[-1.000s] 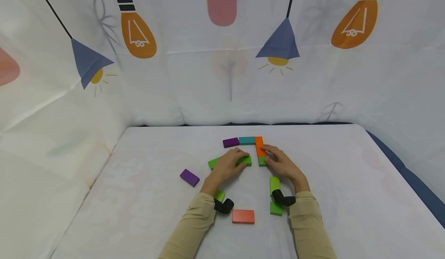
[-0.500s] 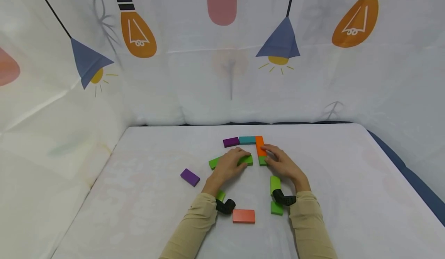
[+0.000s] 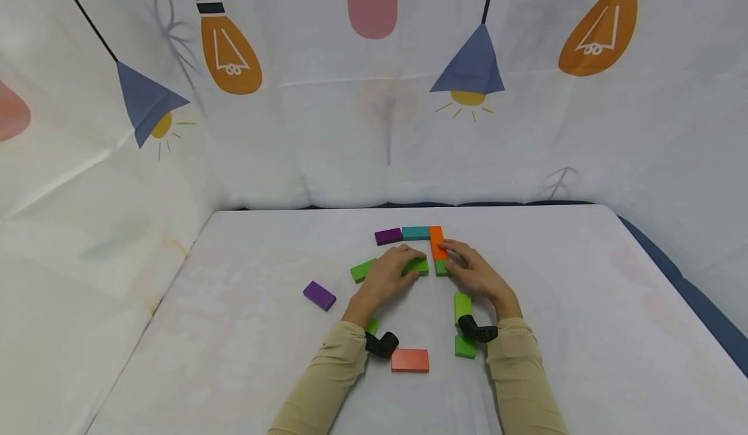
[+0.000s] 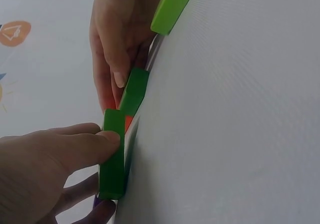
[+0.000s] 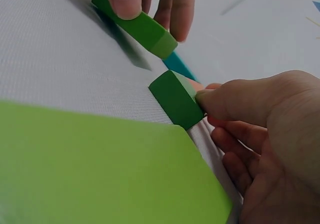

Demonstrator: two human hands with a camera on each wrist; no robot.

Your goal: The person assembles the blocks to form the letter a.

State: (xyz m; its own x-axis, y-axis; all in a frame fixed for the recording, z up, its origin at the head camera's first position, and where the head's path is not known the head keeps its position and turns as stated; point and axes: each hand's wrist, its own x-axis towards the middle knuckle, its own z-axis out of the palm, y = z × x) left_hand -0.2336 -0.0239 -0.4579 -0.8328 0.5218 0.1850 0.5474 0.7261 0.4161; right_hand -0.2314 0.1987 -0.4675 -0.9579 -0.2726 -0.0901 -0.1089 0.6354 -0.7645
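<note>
My left hand [image 3: 390, 274] pinches a green block [image 3: 417, 266] between thumb and fingers. In the right wrist view that green block [image 5: 137, 29] casts a shadow and appears slightly raised off the table. Beside it, my right hand [image 3: 476, 273] rests along the right side of an orange block [image 3: 437, 243] and a small green block [image 3: 441, 267]. The thumb touches this small green block [image 5: 175, 99], and the fingers lie against the orange one. The orange block's far end meets a teal block [image 3: 415, 233], which adjoins a dark purple block [image 3: 388, 236].
Left of my left hand lie another green block [image 3: 363, 270] and a purple block [image 3: 319, 295]. A coral block [image 3: 410, 360] sits nearest me. Two green blocks, one light [image 3: 462, 308] and one darker [image 3: 465, 347], lie by the right wrist. A green block [image 3: 372, 325] is partly hidden by the left wrist.
My left hand has shifted slightly right with the green block, closer to the small green block. The right hand keeps its place.
</note>
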